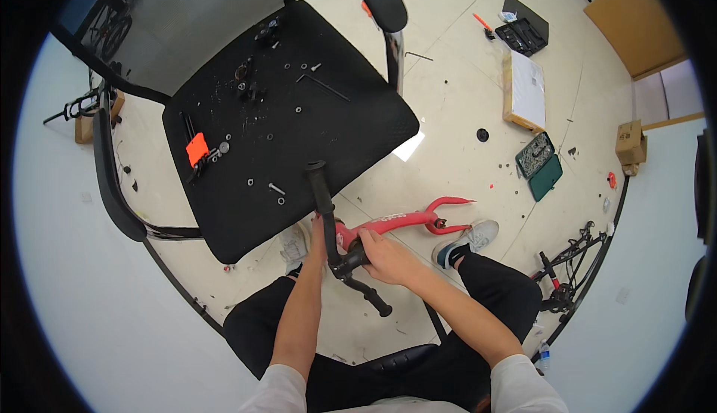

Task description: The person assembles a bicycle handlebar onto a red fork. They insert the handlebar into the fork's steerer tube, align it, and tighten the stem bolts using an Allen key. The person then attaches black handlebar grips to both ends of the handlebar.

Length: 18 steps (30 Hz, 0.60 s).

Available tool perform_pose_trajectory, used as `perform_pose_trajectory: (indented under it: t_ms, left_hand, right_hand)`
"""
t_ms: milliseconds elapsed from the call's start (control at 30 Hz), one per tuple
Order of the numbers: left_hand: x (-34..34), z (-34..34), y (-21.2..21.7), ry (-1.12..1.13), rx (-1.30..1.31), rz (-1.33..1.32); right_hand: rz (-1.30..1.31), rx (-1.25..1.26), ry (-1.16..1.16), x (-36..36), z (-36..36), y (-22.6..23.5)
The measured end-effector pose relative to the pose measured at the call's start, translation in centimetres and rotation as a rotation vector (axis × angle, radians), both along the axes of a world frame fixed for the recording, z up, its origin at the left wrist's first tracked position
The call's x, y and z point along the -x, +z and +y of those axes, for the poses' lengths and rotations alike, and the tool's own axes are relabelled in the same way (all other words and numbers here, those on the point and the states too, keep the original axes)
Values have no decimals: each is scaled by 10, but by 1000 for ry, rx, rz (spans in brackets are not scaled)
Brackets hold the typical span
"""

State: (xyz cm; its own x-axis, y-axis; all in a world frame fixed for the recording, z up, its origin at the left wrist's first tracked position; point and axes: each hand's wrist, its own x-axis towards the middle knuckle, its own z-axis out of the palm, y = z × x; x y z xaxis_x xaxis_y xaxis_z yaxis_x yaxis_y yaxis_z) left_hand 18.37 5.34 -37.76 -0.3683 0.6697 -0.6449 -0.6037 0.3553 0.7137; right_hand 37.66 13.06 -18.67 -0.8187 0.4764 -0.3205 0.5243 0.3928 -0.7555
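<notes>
Between my knees is a red bicycle frame (392, 223), its forked end toward my right shoe. A black handlebar (326, 207) with rubber grips crosses the frame's near end. One grip overlaps the chair seat edge; the other points down toward my lap. My right hand (390, 258) is closed around the black stem (354, 259), thumb along the top. On the other side of the bar, my left hand (319, 235) is against the red frame; the handlebar hides most of its fingers.
An office chair (321, 99) ahead carries loose bolts, nuts, a hex key (323, 87) and an orange-and-black tool (197, 149). On the floor at right are an open green case (544, 176) of small parts, a flat box (525, 92), a black tool case (523, 36) and black bicycle parts (571, 267).
</notes>
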Motion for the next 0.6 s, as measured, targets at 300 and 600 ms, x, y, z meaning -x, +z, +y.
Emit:
perform_pose_trajectory:
  t_ms: [300, 600]
  left_hand:
    - [-12, -42, -50, -70, 17, 83]
    - [-37, -59, -61, -47, 271, -23]
  right_hand:
    - [-106, -26, 187, -9, -42, -27]
    - [-52, 138, 75, -18, -37, -54]
